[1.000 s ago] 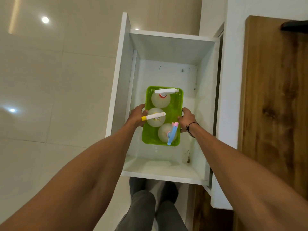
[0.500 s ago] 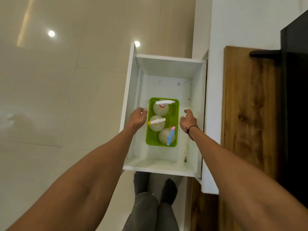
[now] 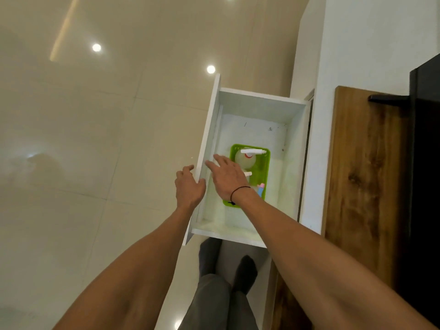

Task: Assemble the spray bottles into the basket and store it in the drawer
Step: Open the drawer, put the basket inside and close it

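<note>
Green basket w/ bottles is set inside drawer. Drawer's front panel is approached by left hand & right hand, both open, nothing held.

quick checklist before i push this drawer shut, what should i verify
1. Basket sits inside the drawer: ok.
2. Bottles in the basket: ok, though the right hand hides part of them.
3. Bottle tops below the drawer rim: cannot tell.
4. Left hand on the drawer front: ok, at its edge.
5. Right hand out of the drawer: not ok, it hangs over the opening.
</note>
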`<action>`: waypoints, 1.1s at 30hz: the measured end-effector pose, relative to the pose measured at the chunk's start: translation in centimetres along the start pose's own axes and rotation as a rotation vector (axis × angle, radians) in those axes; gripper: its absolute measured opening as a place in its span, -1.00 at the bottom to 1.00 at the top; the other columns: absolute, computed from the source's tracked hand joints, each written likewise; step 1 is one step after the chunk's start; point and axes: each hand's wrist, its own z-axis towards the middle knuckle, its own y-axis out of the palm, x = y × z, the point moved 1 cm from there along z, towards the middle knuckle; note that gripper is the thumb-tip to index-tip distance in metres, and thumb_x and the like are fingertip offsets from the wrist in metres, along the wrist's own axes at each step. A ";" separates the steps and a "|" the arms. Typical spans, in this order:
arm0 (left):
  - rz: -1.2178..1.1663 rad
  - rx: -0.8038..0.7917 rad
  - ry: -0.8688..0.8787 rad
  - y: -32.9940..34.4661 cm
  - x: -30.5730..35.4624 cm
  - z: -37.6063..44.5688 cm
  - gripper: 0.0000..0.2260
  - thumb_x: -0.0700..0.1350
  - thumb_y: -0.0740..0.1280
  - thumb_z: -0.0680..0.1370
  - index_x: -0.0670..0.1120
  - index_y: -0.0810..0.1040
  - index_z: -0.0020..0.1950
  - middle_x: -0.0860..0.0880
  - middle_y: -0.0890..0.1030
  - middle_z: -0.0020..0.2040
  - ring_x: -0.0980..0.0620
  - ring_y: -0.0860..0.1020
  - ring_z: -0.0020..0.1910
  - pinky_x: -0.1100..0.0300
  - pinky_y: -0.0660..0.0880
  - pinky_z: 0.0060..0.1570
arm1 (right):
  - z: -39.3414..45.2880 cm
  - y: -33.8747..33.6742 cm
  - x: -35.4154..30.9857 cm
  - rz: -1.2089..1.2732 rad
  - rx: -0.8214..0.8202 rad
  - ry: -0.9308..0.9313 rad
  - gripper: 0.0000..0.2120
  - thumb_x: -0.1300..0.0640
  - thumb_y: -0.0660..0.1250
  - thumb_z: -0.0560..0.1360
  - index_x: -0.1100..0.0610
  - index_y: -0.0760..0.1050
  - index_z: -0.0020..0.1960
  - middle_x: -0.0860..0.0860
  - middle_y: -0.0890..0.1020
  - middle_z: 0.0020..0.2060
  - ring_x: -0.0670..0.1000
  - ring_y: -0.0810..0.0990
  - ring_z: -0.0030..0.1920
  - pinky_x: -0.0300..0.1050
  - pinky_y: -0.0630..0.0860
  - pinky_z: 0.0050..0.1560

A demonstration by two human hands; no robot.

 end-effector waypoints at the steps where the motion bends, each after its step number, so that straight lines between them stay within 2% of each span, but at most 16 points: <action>1: 0.022 -0.021 0.000 0.3 -0.6 -0.1 -0.51 -0.04 0.33 0.63 -0.12 0.37 0.55 -0.19 0.47 0.43 -0.19 0.49 0.39 -0.15 0.52 0.33 | 0.5 0.4 -1.0 -0.054 -0.008 -0.061 -0.40 0.21 0.20 0.63 -0.02 0.15 0.64 0.12 0.15 0.66 0.20 0.13 0.65 0.15 0.20 0.58; 4: -0.067 -0.199 -0.013 1.0 -2.0 -0.6 -0.45 -0.01 0.32 0.63 -0.20 0.32 0.56 -0.24 0.53 0.42 -0.26 0.53 0.38 -0.07 0.54 0.24 | 1.6 1.3 -3.0 -0.260 -0.099 -0.188 -0.34 0.16 0.24 0.60 0.00 0.11 0.65 0.10 0.02 0.68 0.18 -0.04 0.69 0.21 -0.01 0.65; 6: -0.127 -0.269 -0.038 1.1 -2.6 -1.1 -0.39 -0.09 0.31 0.61 -0.17 0.23 0.63 -0.20 0.45 0.52 -0.25 0.48 0.46 -0.08 0.51 0.31 | 2.0 1.2 -3.2 -0.407 -0.177 -0.217 -0.31 0.08 0.32 0.56 0.04 0.14 0.63 0.09 0.01 0.68 0.18 -0.09 0.69 0.25 -0.09 0.65; 8: -0.148 -0.344 -0.087 1.0 -2.7 -1.3 -0.29 -0.21 0.27 0.58 -0.09 0.09 0.70 -0.16 0.33 0.62 -0.24 0.37 0.55 -0.12 0.43 0.43 | 2.0 0.6 -3.1 -0.521 -0.208 -0.241 -0.30 0.03 0.34 0.56 0.04 0.15 0.63 0.10 0.03 0.68 0.19 -0.09 0.69 0.25 -0.11 0.65; 10: -0.157 -0.411 -0.118 1.0 -2.4 -1.5 -0.23 -0.28 0.25 0.54 -0.08 0.01 0.71 -0.16 0.26 0.66 -0.24 0.31 0.59 -0.06 0.38 0.41 | 1.6 -0.2 -2.8 -0.591 -0.218 -0.269 -0.34 0.01 0.30 0.59 0.04 0.16 0.62 0.12 0.06 0.67 0.19 -0.07 0.69 0.25 -0.12 0.65; 12: -0.159 -0.454 -0.133 1.1 -1.5 -2.0 -0.20 -0.31 0.25 0.53 -0.10 -0.04 0.71 -0.17 0.20 0.68 -0.24 0.26 0.61 -0.04 0.35 0.40 | 1.2 -1.0 -2.4 -0.625 -0.240 -0.273 -0.35 -0.01 0.28 0.60 0.04 0.16 0.63 0.12 0.07 0.67 0.20 -0.04 0.68 0.25 -0.11 0.65; 15: -0.141 -0.528 -0.134 2.0 0.0 -2.9 -0.18 -0.33 0.25 0.54 -0.12 -0.10 0.71 -0.17 0.13 0.70 -0.24 0.19 0.65 -0.08 0.30 0.50 | 0.2 -1.8 -1.5 -0.655 -0.264 -0.255 -0.40 -0.05 0.26 0.62 0.03 0.22 0.61 0.12 0.14 0.65 0.20 -0.01 0.68 0.27 -0.09 0.65; 19: -0.093 -0.605 -0.083 4.0 2.4 -4.5 -0.24 -0.36 0.22 0.58 -0.15 -0.07 0.70 -0.19 0.21 0.66 -0.23 0.25 0.62 0.00 0.32 0.41 | -1.5 -2.3 0.7 -0.641 -0.281 -0.190 -0.46 -0.08 0.28 0.60 0.02 0.36 0.54 0.10 0.26 0.60 0.20 0.05 0.67 0.28 -0.10 0.64; 24: -0.079 -0.664 0.019 7.2 5.8 -7.1 -0.30 -0.33 0.21 0.59 -0.21 0.00 0.69 -0.25 0.38 0.55 -0.21 0.41 0.50 -0.09 0.41 0.49 | -3.6 -2.5 4.3 -0.644 -0.306 -0.116 -0.52 -0.15 0.30 0.57 -0.02 0.48 0.45 0.06 0.37 0.53 0.19 0.14 0.64 0.28 -0.13 0.64; 26: -0.086 -0.702 0.056 8.9 7.1 -8.2 -0.35 -0.35 0.20 0.59 -0.23 0.08 0.67 -0.26 0.44 0.49 -0.19 0.46 0.43 -0.05 0.46 0.43 | -4.7 -2.6 6.2 -0.671 -0.325 -0.083 -0.47 -0.20 0.35 0.53 -0.03 0.49 0.45 0.06 0.36 0.54 0.19 0.14 0.64 0.29 -0.15 0.64; 27: -0.086 -0.719 0.075 9.8 7.6 -8.7 -0.40 -0.37 0.17 0.62 -0.23 0.12 0.66 -0.25 0.46 0.47 -0.14 0.47 0.39 0.04 0.48 0.36 | -5.2 -2.6 7.1 -0.686 -0.338 -0.067 -0.44 -0.22 0.38 0.51 -0.04 0.49 0.45 0.07 0.36 0.54 0.20 0.14 0.64 0.29 -0.15 0.64; 29: -0.077 -0.756 0.092 11.5 8.5 -9.8 -0.47 -0.38 0.15 0.65 -0.22 0.21 0.63 -0.19 0.50 0.38 -0.05 0.46 0.27 0.29 0.50 0.12 | -6.4 -2.7 8.8 -0.722 -0.364 -0.040 -0.42 -0.23 0.38 0.50 -0.03 0.49 0.46 0.09 0.35 0.55 0.22 0.14 0.64 0.31 -0.13 0.64; 31: -0.062 -0.786 0.099 12.9 9.3 -10.8 -0.54 -0.40 0.12 0.65 -0.24 0.32 0.57 -0.12 0.56 0.18 -0.03 0.45 0.10 0.47 0.50 -0.19 | -7.5 -2.8 10.3 -0.750 -0.371 -0.009 -0.48 -0.20 0.30 0.57 -0.01 0.48 0.46 0.11 0.36 0.55 0.24 0.14 0.64 0.32 -0.13 0.63; 32: -0.055 -0.799 0.099 13.5 9.8 -11.4 -0.57 -0.40 0.10 0.65 -0.27 0.37 0.52 -0.14 0.57 0.09 -0.02 0.46 0.00 0.43 0.51 -0.28 | -8.0 -2.8 11.1 -0.760 -0.375 0.012 -0.50 -0.19 0.26 0.60 -0.01 0.48 0.47 0.12 0.36 0.56 0.24 0.14 0.64 0.32 -0.13 0.63; 33: -0.063 -0.816 0.094 14.1 10.3 -12.0 -0.60 -0.40 0.08 0.65 -0.31 0.39 0.49 -0.23 0.59 0.10 -0.02 0.48 -0.05 0.34 0.55 -0.24 | -8.6 -2.9 11.8 -0.768 -0.383 0.033 -0.51 -0.18 0.23 0.62 0.00 0.46 0.48 0.13 0.35 0.56 0.25 0.13 0.64 0.32 -0.13 0.63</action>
